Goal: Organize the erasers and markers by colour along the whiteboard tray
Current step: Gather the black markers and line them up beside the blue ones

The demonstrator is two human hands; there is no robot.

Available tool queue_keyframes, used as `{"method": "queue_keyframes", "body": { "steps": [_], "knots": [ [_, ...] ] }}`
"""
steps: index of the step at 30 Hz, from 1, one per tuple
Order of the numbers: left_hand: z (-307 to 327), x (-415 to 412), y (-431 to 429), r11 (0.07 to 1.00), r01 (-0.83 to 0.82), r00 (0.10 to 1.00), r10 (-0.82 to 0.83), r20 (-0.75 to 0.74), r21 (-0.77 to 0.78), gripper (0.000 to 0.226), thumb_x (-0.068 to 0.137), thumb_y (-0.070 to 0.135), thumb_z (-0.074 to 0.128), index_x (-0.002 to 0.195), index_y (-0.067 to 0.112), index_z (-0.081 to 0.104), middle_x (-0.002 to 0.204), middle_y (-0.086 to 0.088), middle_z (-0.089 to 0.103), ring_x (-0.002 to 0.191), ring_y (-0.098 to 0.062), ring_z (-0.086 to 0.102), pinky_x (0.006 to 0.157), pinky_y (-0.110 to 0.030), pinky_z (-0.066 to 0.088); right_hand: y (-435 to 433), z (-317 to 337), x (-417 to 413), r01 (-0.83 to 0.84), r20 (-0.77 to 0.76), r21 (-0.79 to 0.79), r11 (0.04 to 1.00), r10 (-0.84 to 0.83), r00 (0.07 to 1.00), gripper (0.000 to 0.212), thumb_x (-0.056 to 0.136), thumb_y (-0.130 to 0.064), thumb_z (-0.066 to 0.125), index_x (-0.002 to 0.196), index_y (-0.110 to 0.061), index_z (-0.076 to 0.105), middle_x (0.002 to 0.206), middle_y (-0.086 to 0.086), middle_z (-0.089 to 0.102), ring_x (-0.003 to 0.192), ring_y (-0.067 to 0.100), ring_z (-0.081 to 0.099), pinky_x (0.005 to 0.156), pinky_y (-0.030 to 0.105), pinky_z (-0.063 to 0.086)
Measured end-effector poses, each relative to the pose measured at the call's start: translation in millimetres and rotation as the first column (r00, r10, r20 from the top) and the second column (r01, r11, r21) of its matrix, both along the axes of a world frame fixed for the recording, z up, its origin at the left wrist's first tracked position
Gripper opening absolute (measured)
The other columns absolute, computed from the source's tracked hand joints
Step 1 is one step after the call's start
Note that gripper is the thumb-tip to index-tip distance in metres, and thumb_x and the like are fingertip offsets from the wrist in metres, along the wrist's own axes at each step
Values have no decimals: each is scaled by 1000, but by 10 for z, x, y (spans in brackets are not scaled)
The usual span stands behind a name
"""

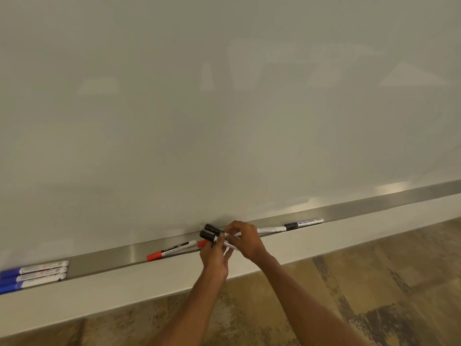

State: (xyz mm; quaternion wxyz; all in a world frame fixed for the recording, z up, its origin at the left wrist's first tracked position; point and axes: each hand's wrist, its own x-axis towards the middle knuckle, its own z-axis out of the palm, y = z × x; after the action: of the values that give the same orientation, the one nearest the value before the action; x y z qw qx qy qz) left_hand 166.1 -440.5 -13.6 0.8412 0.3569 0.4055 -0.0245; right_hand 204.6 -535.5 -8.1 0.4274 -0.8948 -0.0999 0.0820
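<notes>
- Three blue-capped markers [32,277] lie side by side at the tray's [104,262] far left.
- A red-capped marker [171,250] lies in the tray, left of the hands; another red cap [202,243] peeks out beside the left hand.
- The left hand [214,255] and right hand [243,242] together grip two black-capped markers [212,233] just above the tray.
- A black-capped marker [303,224] rests further right.

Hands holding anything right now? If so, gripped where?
Two black-capped markers, held together above the tray. Left hand and right hand both pinch the white barrels just behind the caps.
</notes>
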Motion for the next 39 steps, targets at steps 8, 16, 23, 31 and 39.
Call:
{"method": "queue_keyframes", "body": {
  "steps": [8,16,23,31,39],
  "knots": [
    [-47,-6,-11,999,-50,999,50,-1,20,23,89,4,61,112,1,61,100,-12,67,109,-36,62,83,-46,51,-38,-5,-8,-42,-50,15,999,43,998,15,85,-11,62,93,-15,74,97,3,75,86,9,65,77,21,51],
    [-66,6,-19,998,-57,998,58,21,-24,7,91,3,58,93,10,58,96,-14,66,93,-28,63,95,-50,48,-653,18,140,200,99,-143,969,-187,977,15,84,-4,61,95,-8,71,99,12,70,96,26,61,87,35,48],
    [-75,11,52,994,-90,994,93,57,-56,23,92,1,56,113,10,56,115,-19,61,109,-33,59,95,-47,47,-1536,7,283,285,185,-598,750,-217,959,41,82,10,46,110,-13,65,112,9,65,107,31,55,85,41,49],
    [-126,-2,83,994,-83,994,88,65,-70,33,90,1,58,122,7,53,116,-21,61,111,-31,60,98,-45,46,-1717,49,416,92,57,-728,680,-74,996,31,92,-2,49,111,-20,66,110,4,63,111,26,51,85,39,45],
    [-153,-15,193,993,-100,994,102,35,-70,32,89,3,60,121,-2,56,117,-22,63,113,-34,60,100,-47,47,-1813,152,445,76,40,-734,675,-69,997,22,90,-9,57,102,-25,66,100,1,69,101,24,60,77,34,43]
  ]
}}
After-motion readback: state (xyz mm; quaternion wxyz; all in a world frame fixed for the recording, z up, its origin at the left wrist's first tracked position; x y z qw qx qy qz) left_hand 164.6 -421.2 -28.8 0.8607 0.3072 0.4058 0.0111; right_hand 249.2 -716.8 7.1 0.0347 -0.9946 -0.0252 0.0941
